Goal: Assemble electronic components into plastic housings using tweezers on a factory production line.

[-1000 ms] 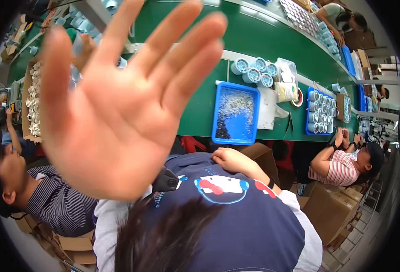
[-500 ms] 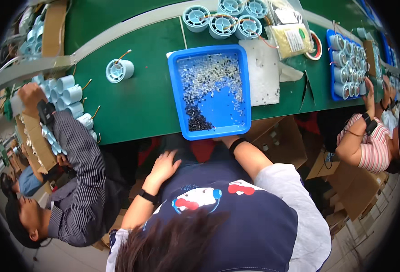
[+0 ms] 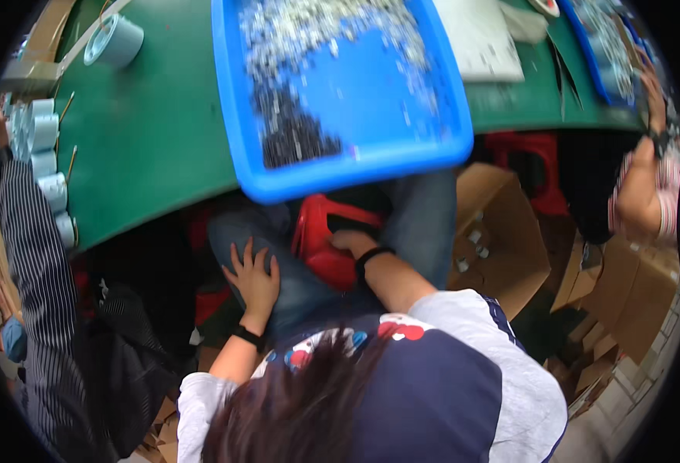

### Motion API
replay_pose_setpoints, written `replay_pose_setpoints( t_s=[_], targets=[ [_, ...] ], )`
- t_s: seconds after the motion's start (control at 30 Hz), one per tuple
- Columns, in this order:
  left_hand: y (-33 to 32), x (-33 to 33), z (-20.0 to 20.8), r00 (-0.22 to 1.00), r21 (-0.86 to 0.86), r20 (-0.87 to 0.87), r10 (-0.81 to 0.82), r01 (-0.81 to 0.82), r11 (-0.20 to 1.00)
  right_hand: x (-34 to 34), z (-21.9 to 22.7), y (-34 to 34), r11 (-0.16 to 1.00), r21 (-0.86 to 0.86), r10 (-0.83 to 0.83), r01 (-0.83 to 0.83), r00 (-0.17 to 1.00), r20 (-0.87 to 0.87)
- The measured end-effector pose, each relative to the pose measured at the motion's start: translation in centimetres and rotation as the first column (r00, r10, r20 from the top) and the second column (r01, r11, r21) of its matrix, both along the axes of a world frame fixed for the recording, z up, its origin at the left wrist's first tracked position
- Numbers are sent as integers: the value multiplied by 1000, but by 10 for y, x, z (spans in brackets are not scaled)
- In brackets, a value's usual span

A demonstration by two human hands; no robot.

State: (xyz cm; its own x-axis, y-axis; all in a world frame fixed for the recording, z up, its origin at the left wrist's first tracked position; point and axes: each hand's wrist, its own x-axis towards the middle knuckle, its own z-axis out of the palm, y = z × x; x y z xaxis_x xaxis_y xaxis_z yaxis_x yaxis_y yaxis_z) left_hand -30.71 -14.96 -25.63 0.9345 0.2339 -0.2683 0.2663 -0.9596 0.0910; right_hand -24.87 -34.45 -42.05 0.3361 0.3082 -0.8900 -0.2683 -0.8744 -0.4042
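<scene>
My left hand (image 3: 255, 282) lies on my jeans at the left thigh, its fingers spread and holding nothing. Between my knees, my right hand (image 3: 349, 241) is closed at the edge of a red plastic stool (image 3: 318, 251); its fingertips are partly hidden. Above both hands, a blue tray (image 3: 340, 171) juts over the near edge of the green table. Small clear and whitish pieces (image 3: 324, 27) cover its far part, and black pieces (image 3: 290, 127) are heaped in its near left corner. Neither hand touches the tray.
A light-blue cylindrical part (image 3: 114, 41) stands at the table's far left. Tweezers (image 3: 563, 73) lie to the right, beside a white board (image 3: 482, 46). An open cardboard box (image 3: 502, 231) is by my right knee. Co-workers sit on both sides, the left one in a striped sleeve (image 3: 35, 247).
My view has tipped down and closer to the tray. My left hand's fingers have spread on the thigh. My right hand, mostly hidden by the tray before, now shows at the stool.
</scene>
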Motion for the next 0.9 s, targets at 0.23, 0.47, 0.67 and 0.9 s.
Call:
replay_pose_setpoints(
  t_s=[0.23, 0.47, 0.67, 0.9],
  targets=[
    [6, -19, 11, 984, -18, 168, -58, 62, 998, 4, 8, -5, 997, -37, 59, -61, 997, -54],
    [4, -25, 14, 992, -91, 124, -37, 49, 995, 5, 7, -18, 986, -44, 163, -161, 985, 50],
    [9, 44, 36, 976, -243, -182, 122, -165, 956, -5, 3, -15, 975, 178, 75, -131, 953, 294],
    [-79, 103, 86, 910, -465, -398, 117, -310, 829, -19, 115, -37, 929, 305, 204, -209, 978, 49]
  ],
)
